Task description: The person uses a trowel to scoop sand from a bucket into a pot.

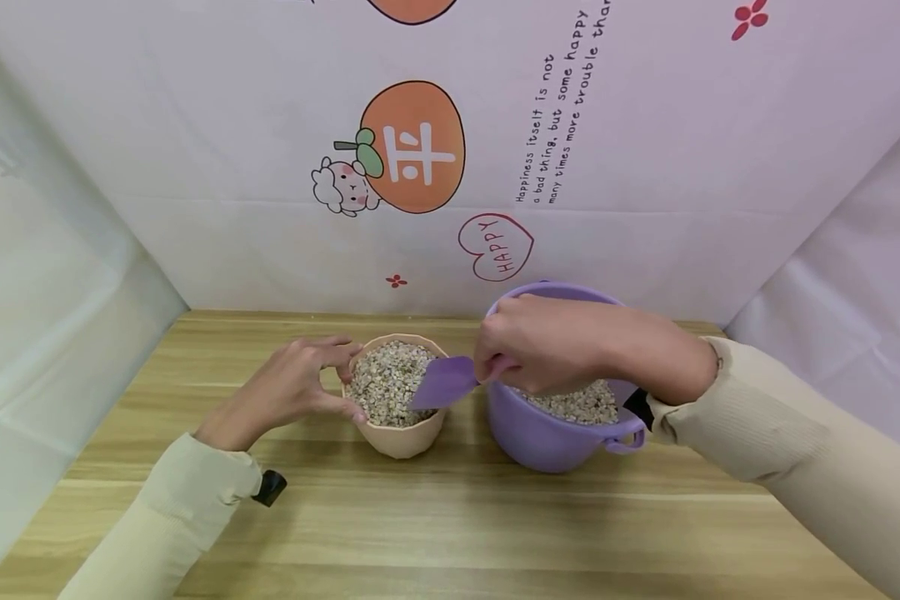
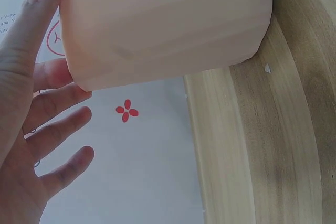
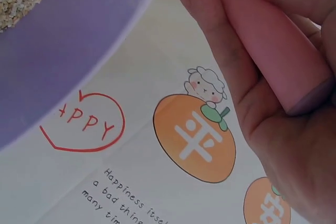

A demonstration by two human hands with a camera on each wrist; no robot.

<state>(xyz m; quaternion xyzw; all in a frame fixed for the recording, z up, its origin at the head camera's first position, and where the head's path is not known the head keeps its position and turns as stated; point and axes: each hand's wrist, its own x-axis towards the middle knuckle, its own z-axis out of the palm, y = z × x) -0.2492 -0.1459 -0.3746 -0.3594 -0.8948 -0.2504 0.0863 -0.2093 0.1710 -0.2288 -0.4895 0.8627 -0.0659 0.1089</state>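
In the head view a beige faceted flowerpot (image 1: 401,442) stands on the table, filled near its rim with pale grit (image 1: 390,375). My left hand (image 1: 294,382) holds the pot's left side between thumb and forefinger. The other fingers spread loosely, as the left wrist view shows. My right hand (image 1: 536,343) grips the pink handle (image 3: 278,51) of a small hand trowel, wrapping fingers round it. Its purple blade (image 1: 444,382) points left and down, over the right part of the pot, the tip at the grit. Beneath the right hand is a purple bucket (image 1: 532,437) with more grit inside.
The bucket stands right of the pot, with a loop handle (image 1: 626,442) on its near right side. A wood-grain table (image 1: 420,533) carries both. White printed cloth (image 1: 255,167) rises behind the table, with plain pale cloth at either side.
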